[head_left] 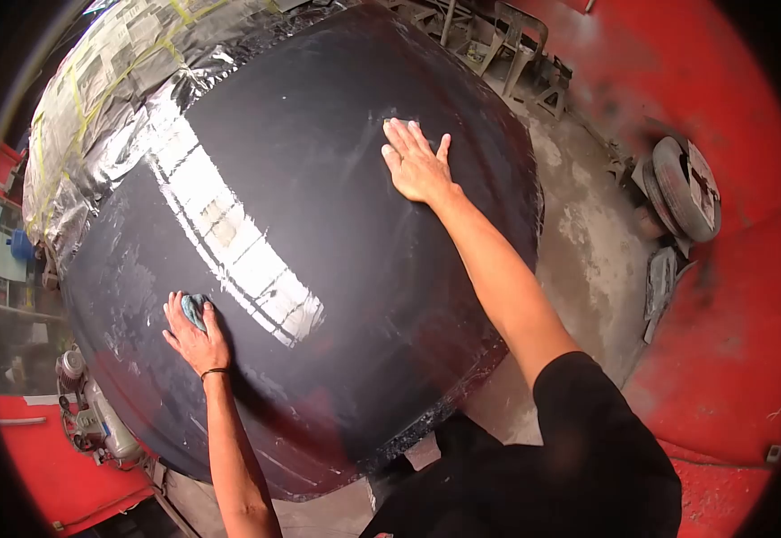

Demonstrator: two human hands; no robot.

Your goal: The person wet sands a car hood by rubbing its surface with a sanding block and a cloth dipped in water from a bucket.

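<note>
A dark, dull-surfaced car hood [337, 215] spreads out in front of me, wet-looking, with pale streaks and smears. My left hand [198, 345] rests on its left part, fingers around a crumpled blue-green cloth [194, 310]. A dark band circles that wrist. Farther up on the right, my right hand [419, 166] lies nearly flat on the hood. The edge of a thin greyish pad [401, 121] shows at its fingertips; the rest is hidden beneath the fingers. A bright white reflection crosses the hood between the hands.
Newspaper and foil-like masking [130, 81] cover the area beyond the hood at upper left. An air compressor [108, 417] stands at lower left. Stools [520, 49] are at the back right, and tyres [677, 188] lean by the red wall [749, 296].
</note>
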